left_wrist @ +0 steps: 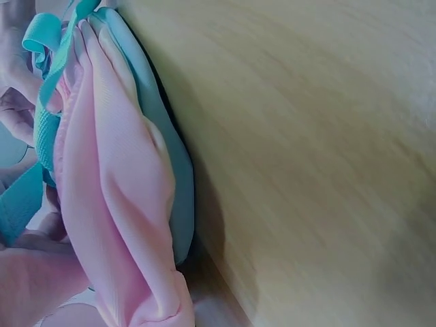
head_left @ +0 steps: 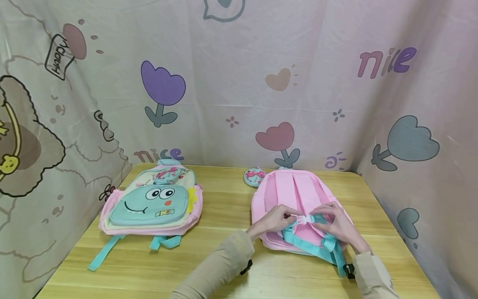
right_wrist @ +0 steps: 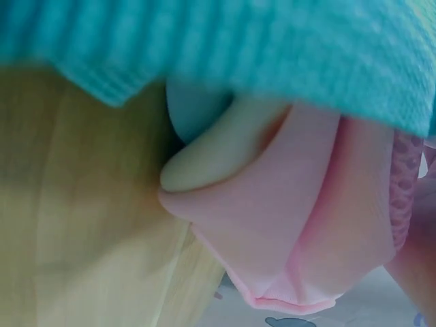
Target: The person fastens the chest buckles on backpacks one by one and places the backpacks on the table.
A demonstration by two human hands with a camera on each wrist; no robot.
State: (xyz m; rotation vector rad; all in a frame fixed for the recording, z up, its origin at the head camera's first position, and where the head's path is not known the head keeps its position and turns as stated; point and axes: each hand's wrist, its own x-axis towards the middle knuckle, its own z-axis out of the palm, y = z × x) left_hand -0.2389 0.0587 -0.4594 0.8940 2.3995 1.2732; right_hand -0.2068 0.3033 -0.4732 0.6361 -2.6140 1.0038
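A pink backpack lies on its front, its padded shoulder straps and mesh back facing up. Across those straps runs a small pale pink-and-white buckle on turquoise webbing. My left hand pinches the buckle's left end between thumb and fingers. From the other side, my right hand holds the right end, with fingertips at the turquoise webbing beside it. A loose turquoise strap loops below both hands. In the right wrist view turquoise webbing covers the top, in front of the bag's pink side.
A second backpack with a turquoise smiling-face pocket lies front up at the left, its turquoise straps trailing toward the near edge. A small round pouch sits by the pink backpack's top. Printed curtains surround the wooden table.
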